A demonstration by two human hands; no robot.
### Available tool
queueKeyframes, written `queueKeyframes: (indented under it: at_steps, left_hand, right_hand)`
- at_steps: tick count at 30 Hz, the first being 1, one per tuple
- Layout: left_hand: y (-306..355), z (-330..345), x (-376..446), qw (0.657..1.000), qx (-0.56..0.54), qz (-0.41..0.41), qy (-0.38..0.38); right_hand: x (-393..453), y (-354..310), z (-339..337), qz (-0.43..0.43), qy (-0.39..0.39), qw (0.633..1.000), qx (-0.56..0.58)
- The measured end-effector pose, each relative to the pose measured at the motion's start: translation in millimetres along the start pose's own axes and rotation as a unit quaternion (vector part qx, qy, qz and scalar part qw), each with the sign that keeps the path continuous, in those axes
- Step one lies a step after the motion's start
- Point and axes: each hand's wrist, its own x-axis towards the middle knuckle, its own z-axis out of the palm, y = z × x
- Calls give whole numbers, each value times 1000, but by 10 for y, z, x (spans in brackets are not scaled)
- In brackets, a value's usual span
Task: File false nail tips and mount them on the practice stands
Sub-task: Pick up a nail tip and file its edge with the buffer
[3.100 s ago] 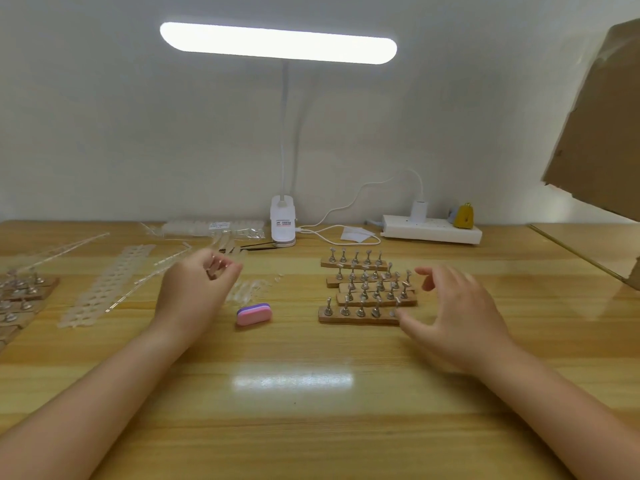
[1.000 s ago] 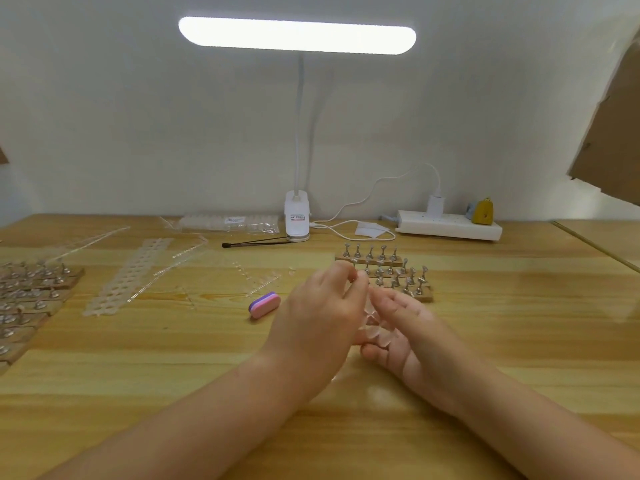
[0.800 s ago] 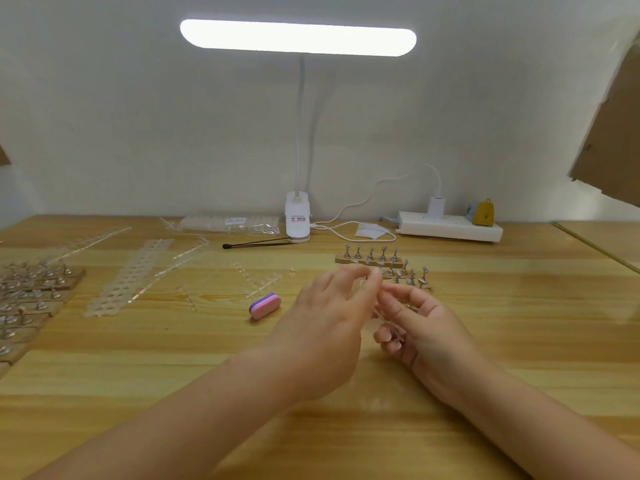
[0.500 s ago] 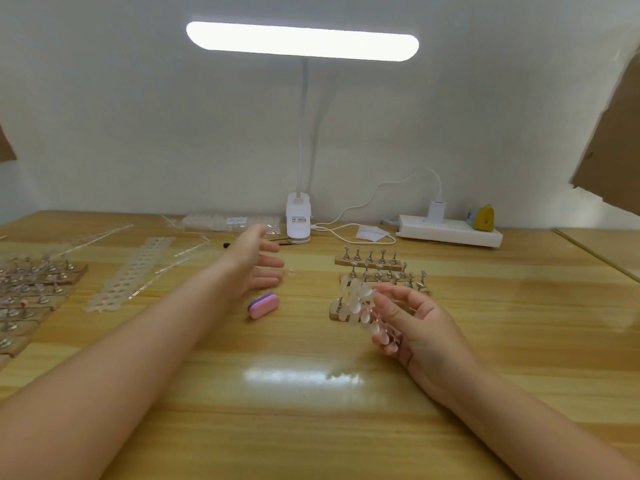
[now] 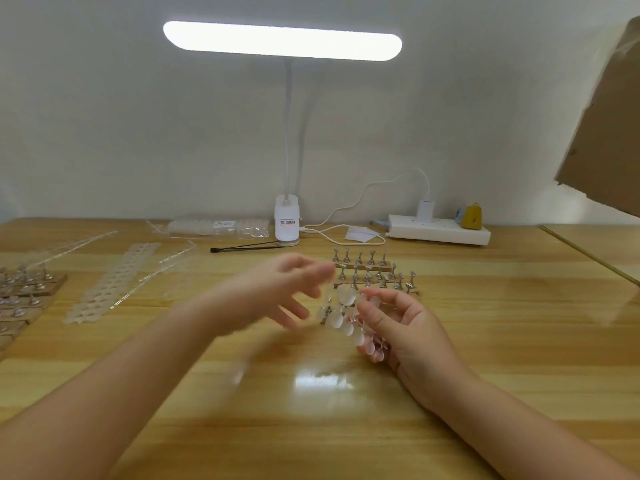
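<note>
**Right hand holds a strip of nail tips; left hand blurred beside it**

The right hand (image 5: 408, 327) is raised above the table (image 5: 485, 341), thumb and curled fingers pinching a clear strip of tips (image 5: 343, 310). The frosted oval tips fan out to the left of the fingers; the strip's lower end is hidden against the palm, so how many tips it carries cannot be counted.

The left hand (image 5: 273, 296) hovers just left of the strip, fingers spread and loose, holding nothing. It is smeared by motion blur, so whether a fingertip touches the strip cannot be told.

Behind both hands lie the stands (image 5: 374, 271), wooden bars with rows of small metal holders. The nearest bars are partly covered by the strip and the hands. More stands (image 5: 24, 289) sit at the left edge, cut off by the frame.

The lamp (image 5: 286, 223) has a red label on its white base, too small to read. A plastic bag (image 5: 218, 226) left of it carries a white sticker, also unreadable. A perforated sheet (image 5: 110, 282) and thin clear strips (image 5: 166, 268) lie on the left of the table. A black stick (image 5: 246, 247) lies before the lamp base. A power strip (image 5: 440, 233) with a yellow plug sits at the back right, and a sheet of cardboard (image 5: 606, 133) is cut off at the right edge.
</note>
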Motion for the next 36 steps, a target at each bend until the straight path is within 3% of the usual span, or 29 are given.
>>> queueKeyframes:
  at_steps: [3,8,11,14,18,22,28,33,36]
  left_hand:
    - [9,290,-37,999,22,44,13]
    - [-87,48,135,978,-38,66,193]
    - [-321,-315,244,945,1,12,328]
    - [-600,-606,260,911,110,-67,392]
    - [-817,-710,263,893,232,-87,376]
    - [-886,-726,276,875,269,-96,391]
    - [-605,-672,139,882,71,84,459]
    - [-201,-184,-68,927,-136,131,325]
    - [-96,252,-159,943,-169,123,258]
  right_hand:
    - [-21,3,12,-13,-8,1000,-17]
    - [9,8,34,14,32,999,28]
    - [2,0,6,20,15,1000,17]
    - [-11,7,1,22,-18,1000,-9]
    - [-9,27,-7,20,-36,998,-37]
    - [-9,29,-25,17,-41,998,-38]
    - [-45,1,-37,1,-44,998,-49]
    - [-93,-64,-15,-32,-24,996,-84]
    - [-110,-96,-1,-29,-25,996,-82]
